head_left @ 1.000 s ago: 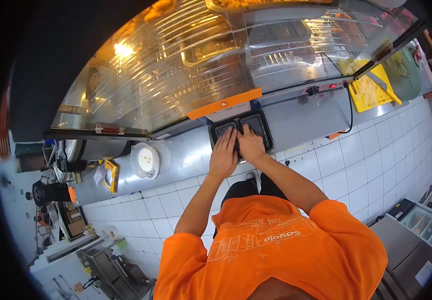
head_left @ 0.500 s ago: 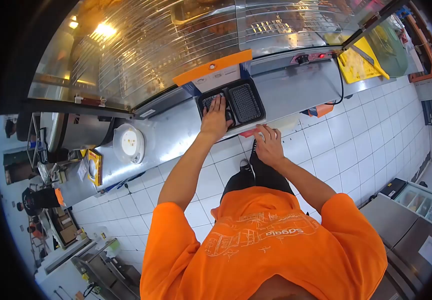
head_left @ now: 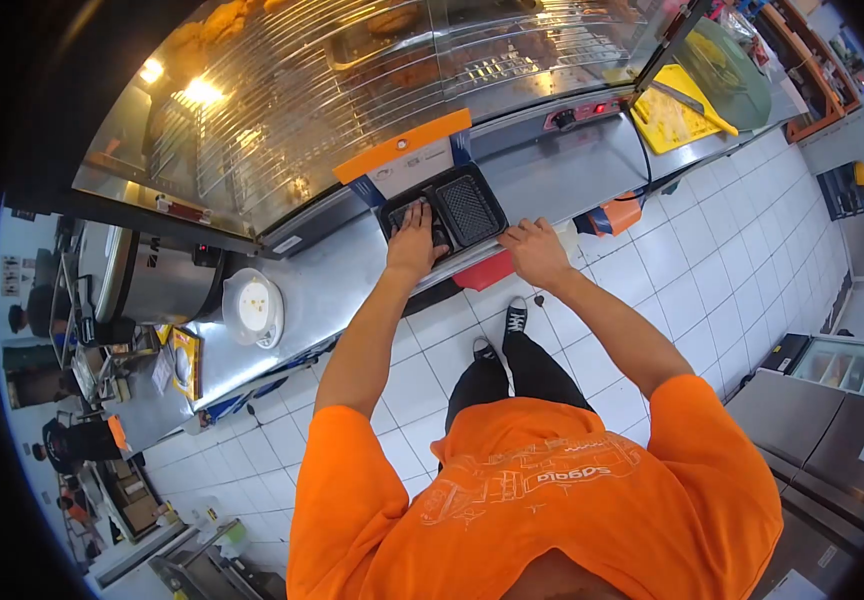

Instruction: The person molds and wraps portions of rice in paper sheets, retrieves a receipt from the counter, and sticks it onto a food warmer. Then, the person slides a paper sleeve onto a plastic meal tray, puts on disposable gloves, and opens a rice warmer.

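Observation:
A black two-compartment takeaway tray (head_left: pixel 476 207) with a textured base sits near the front edge of the steel counter. My left hand (head_left: pixel 413 246) lies on its left compartment, fingers stretched out flat and thumb apart towards the divider; part of that compartment is hidden beneath it. My right hand (head_left: pixel 537 252) rests at the counter's front edge, just right of the tray's near corner. Its fingers are slightly bent and spread, with nothing visible in them. Right behind the tray stands an open carton (head_left: pixel 407 165) with white, blue and orange panels.
A glass-fronted warming cabinet (head_left: pixel 282 110) with wire racks of food runs behind the counter (head_left: pixel 327 285). A white round container (head_left: pixel 254 307) stands left. Right, a knife lies on a yellow cutting board (head_left: pixel 674 112). Something red (head_left: pixel 485 272) shows below the counter edge.
My right hand has moved up to the counter edge beside the tray, and more of the red thing below shows. My left hand stays on the tray. The whole view has shifted slightly.

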### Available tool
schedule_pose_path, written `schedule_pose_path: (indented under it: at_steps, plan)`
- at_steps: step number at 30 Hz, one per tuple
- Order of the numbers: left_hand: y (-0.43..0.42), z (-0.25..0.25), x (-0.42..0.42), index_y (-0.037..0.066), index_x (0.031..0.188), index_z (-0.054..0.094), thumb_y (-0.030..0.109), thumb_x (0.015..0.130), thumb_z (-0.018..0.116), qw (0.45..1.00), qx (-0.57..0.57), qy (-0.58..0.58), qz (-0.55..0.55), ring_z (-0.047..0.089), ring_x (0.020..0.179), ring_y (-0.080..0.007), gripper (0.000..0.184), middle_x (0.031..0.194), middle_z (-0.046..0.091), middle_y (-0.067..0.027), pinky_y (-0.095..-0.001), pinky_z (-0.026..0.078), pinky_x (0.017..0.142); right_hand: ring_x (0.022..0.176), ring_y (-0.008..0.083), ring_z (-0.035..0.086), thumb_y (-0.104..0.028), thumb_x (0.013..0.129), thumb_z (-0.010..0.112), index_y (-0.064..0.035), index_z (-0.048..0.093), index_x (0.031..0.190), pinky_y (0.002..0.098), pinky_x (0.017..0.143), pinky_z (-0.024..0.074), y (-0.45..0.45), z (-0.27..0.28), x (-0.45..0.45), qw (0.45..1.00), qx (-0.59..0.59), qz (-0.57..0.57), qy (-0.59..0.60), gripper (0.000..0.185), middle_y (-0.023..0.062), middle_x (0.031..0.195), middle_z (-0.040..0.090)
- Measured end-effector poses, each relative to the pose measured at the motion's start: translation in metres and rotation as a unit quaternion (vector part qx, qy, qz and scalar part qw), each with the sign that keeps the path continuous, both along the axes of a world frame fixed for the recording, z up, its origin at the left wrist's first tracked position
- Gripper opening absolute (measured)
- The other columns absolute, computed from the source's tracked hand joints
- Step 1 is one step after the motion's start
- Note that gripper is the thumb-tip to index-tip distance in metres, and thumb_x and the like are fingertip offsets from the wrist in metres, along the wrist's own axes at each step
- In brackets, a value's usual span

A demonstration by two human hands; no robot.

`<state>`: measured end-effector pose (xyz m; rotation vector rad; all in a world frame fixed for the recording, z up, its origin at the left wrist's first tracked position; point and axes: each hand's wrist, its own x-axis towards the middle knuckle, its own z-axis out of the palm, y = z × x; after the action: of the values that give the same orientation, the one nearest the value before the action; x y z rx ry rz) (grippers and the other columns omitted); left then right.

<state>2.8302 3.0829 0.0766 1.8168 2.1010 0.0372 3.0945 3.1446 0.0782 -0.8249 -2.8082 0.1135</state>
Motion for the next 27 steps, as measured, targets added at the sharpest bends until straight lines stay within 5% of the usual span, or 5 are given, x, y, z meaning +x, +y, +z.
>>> schedule_pose_path:
  at_steps: [9,18,21,24,27]
  plan:
    - [-0.003,0.004,0.0,0.002,0.156,0.029,0.037,0.083,0.08,1.0,0.02,-0.007,0.002,0.034,0.149,-0.0355,0.096,0.164,0.029,-0.0204,-0.046,0.037,0.118,0.107,0.0232,0.056,-0.017,0.077,0.067,-0.0127,0.071,0.097,0.0473,0.093,0.0393,0.017,-0.019,0.008,0.997,0.043,0.023,0.064,0.021,0.0017,0.106,0.068]
    - [0.005,0.012,0.007,0.002,0.155,0.029,0.032,0.08,0.084,1.0,0.009,-0.001,0.016,0.038,0.147,-0.0346,0.097,0.163,0.031,-0.0189,-0.046,0.036,0.118,0.133,0.022,0.049,-0.014,0.076,0.067,-0.0119,0.067,0.109,0.0483,0.106,0.0357,0.084,-0.027,0.017,0.989,0.049,0.079,0.116,0.034,0.0014,0.122,0.067]
    - [0.014,0.011,0.015,0.003,0.155,0.028,0.032,0.074,0.088,0.999,-0.028,0.039,0.026,0.041,0.145,-0.0327,0.104,0.161,0.035,-0.017,-0.0512,0.038,0.116,0.123,0.0256,0.057,-0.011,0.077,0.066,-0.0105,0.066,0.112,0.0451,0.101,0.041,0.133,-0.002,0.019,0.978,0.088,-0.011,0.191,0.035,0.0059,0.119,0.068]
    - [0.037,0.024,0.03,0.006,0.155,0.03,0.032,0.07,0.09,0.981,-0.113,0.155,0.034,0.045,0.142,-0.0304,0.107,0.16,0.038,-0.0154,-0.0529,0.039,0.113,0.105,0.0307,0.065,-0.008,0.079,0.063,-0.0083,0.066,0.112,0.0417,0.092,0.0471,0.173,0.045,0.061,0.963,-0.133,-0.039,0.229,0.032,0.0109,0.109,0.069]
    - [0.054,0.023,0.044,0.007,0.156,0.029,0.031,0.065,0.093,0.961,-0.154,0.219,0.073,0.045,0.143,-0.0282,0.114,0.159,0.039,-0.0146,-0.051,0.039,0.114,0.09,0.035,0.065,-0.007,0.081,0.062,-0.0045,0.068,0.102,0.0463,0.081,0.0504,0.223,0.044,0.15,0.918,-0.05,-0.048,0.392,0.022,0.0141,0.097,0.067]
